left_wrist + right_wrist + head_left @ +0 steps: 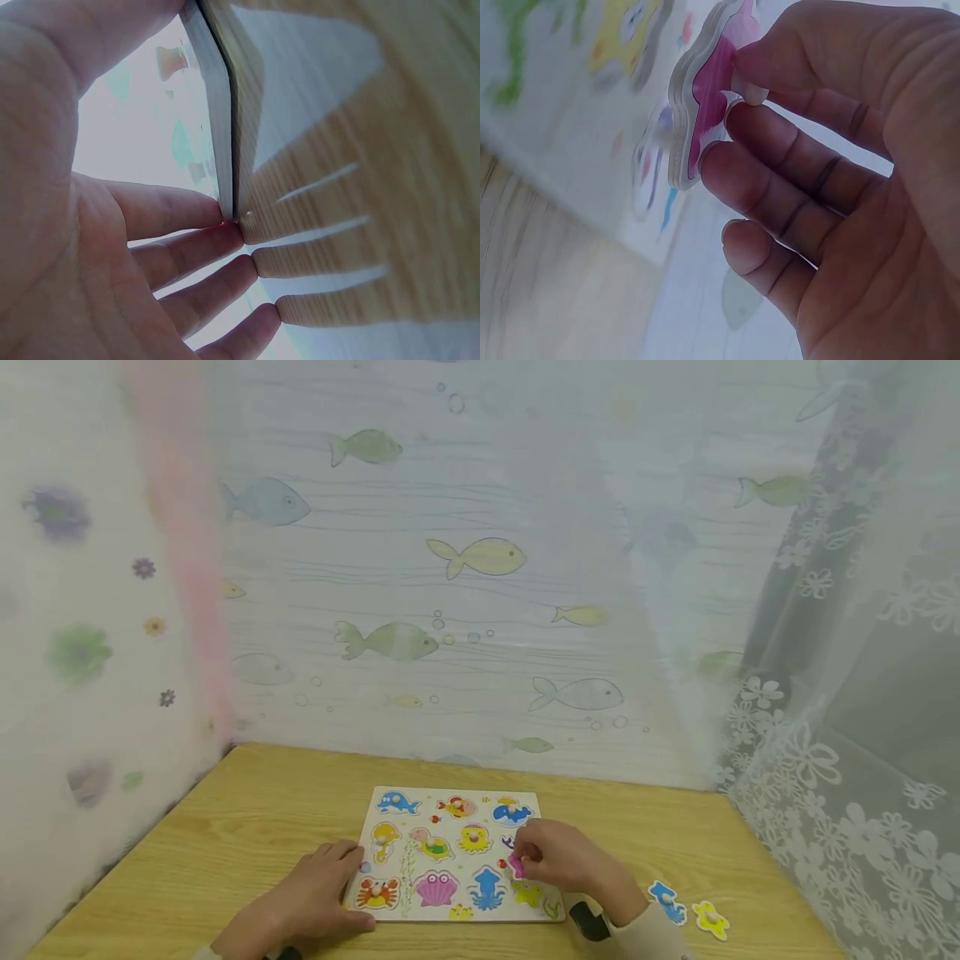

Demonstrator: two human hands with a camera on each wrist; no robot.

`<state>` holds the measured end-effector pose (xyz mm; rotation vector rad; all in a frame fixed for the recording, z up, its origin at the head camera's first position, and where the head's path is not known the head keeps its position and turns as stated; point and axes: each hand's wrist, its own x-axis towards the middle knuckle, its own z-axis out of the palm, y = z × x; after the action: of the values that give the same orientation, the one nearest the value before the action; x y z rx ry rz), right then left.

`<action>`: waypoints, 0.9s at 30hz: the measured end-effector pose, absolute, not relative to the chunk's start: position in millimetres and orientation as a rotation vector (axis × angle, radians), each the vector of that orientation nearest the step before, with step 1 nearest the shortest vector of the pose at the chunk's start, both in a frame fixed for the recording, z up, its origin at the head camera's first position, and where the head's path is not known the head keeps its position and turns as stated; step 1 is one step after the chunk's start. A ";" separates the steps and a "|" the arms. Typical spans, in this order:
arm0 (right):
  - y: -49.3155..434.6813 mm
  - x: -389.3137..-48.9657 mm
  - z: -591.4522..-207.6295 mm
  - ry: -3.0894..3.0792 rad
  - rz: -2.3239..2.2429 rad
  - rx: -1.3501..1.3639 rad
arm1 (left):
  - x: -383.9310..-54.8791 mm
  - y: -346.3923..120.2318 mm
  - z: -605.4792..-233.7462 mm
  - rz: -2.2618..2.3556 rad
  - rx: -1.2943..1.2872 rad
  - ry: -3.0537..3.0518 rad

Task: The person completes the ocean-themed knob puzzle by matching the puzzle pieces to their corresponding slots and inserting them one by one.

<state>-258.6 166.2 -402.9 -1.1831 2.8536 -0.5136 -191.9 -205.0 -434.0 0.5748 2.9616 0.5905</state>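
My right hand [562,860] pinches a pink shell puzzle piece [712,97] by its pale knob, between thumb and fingertips. It holds the piece tilted over the right side of the white wooden puzzle board [453,912]. A matching pink shell picture [437,889] shows at the board's near middle, without a knob. Beside it is a blue squid picture [487,888], and a yellow starfish picture [528,893] lies under the right hand. My left hand [318,889] rests at the board's near left corner, fingers fairly straight along the left edge, thumb at the near edge.
Knobbed pieces sit in the board, among them a crab [377,892], a turtle [431,844] and an octopus [474,837]. Loose on the wooden table [292,785], right of the board, lie a blue squid piece [667,902] and a yellow starfish piece [710,920]. Patterned curtains surround the table.
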 end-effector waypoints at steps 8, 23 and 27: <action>139.5 -258.5 -403.4 2.806 -0.475 -1.221 | -189.1 -205.3 -431.0 0.594 0.584 2.978; 101.1 -257.0 -404.2 2.762 -0.462 -1.350 | -190.5 -203.0 -432.7 0.599 0.546 2.980; 92.4 -257.7 -405.2 2.741 -0.461 -1.405 | -190.2 -203.0 -432.0 0.600 0.540 2.973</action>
<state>-257.7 92.4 -405.2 -1.4053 2.7415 -0.4608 -190.2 -203.0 -432.0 0.5404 2.9734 0.6005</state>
